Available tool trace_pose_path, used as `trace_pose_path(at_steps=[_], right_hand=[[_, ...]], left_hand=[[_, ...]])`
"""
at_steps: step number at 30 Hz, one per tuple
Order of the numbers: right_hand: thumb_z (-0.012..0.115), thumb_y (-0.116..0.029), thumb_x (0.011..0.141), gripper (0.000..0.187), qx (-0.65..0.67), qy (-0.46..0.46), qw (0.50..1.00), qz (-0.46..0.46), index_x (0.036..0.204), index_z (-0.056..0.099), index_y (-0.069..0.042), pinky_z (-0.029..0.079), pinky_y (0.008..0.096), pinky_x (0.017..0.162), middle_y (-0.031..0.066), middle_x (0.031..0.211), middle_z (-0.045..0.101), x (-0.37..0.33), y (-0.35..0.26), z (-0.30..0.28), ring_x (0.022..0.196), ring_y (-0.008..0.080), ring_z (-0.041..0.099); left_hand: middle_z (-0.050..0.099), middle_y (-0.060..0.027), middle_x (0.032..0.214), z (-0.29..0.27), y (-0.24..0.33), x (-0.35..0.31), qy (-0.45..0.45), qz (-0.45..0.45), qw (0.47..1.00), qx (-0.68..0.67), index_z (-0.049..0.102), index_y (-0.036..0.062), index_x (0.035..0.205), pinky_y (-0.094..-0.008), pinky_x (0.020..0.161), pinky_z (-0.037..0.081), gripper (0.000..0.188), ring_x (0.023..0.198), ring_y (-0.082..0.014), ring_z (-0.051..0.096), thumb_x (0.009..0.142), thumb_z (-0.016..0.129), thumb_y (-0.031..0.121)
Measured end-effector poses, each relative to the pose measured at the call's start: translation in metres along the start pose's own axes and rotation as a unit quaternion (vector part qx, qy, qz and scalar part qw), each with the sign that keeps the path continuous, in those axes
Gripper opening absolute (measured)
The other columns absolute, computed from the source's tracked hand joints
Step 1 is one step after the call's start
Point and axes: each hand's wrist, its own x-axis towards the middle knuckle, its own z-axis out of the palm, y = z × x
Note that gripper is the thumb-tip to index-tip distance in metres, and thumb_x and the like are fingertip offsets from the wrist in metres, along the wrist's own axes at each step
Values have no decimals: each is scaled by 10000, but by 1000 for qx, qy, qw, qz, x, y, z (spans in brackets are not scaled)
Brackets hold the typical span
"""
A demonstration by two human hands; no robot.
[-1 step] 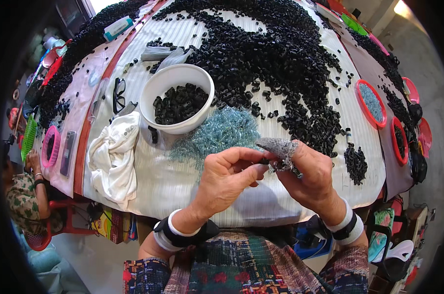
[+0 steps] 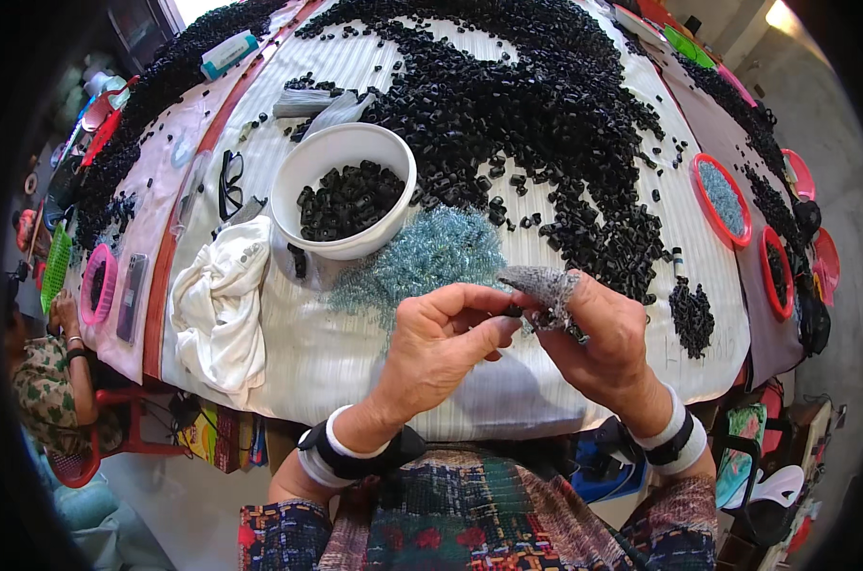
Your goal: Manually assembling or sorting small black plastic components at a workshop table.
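My left hand (image 2: pixel 436 343) pinches a small black piece (image 2: pixel 513 310) between thumb and fingertips. My right hand (image 2: pixel 605 333) meets it above the near part of the cloth. Grey, knitted-looking material (image 2: pixel 545 282) covers its fingertips, and its thumb presses against them. What lies inside that grip is hidden. Just beyond my hands spreads a heap of tiny bluish, shiny parts (image 2: pixel 441 249). A white bowl (image 2: pixel 288 224), partly filled with black pieces (image 2: pixel 350 202), stands behind the heap on the left. Loose black pieces (image 2: pixel 565 124) cover much of the far cloth.
Glasses (image 2: pixel 230 187) and a crumpled white cloth (image 2: pixel 220 305) lie on the left. A small black pile (image 2: pixel 690 319) and a red-rimmed tray of bluish parts (image 2: pixel 722 200) are on the right. Another person's hand (image 2: pixel 67 312) rests at the far left, near a phone (image 2: pixel 132 297).
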Motion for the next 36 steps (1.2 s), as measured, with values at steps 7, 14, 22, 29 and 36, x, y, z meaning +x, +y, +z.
trace_pose_path(at_steps=[7,14,22,29,36], right_hand=[[611,97,639,250,-19,36,999,-16,860,577,-13,452,359,555,113,726,548,12,4,1,644,284,558],[648,52,660,237,4,103,993,-54,876,565,3,488,369,616,130,778,580,18,5,12,702,309,586],[573,65,796,204,181,147,961,148,994,599,22,510,246,663,100,881,647,4,8,1,769,120,641],[582,2,836,80,72,20,941,330,907,554,26,487,305,618,145,771,619,-29,35,0,724,201,645],[554,11,789,71,-12,8,963,268,845,512,22,450,396,608,185,738,547,-44,54,1,710,359,585]], left_hand=[[678,-64,901,-1,6,13,-9,25,1000,-7,644,-28,1039,-222,618,530,187,755,-80,617,866,623,39],[672,-79,859,-9,1,18,3,30,994,-109,624,-19,1076,-247,607,536,217,719,-108,631,880,614,72],[655,-134,945,-19,9,13,-20,4,980,-198,596,-18,1077,-261,586,557,208,714,-128,633,895,590,83],[643,-125,938,-27,14,12,-47,-14,949,-313,590,-24,1080,-267,567,554,205,709,-120,609,911,564,88],[639,-111,945,-31,6,15,-36,-49,947,-316,596,-14,1082,-263,558,544,204,703,-115,603,914,563,95]])
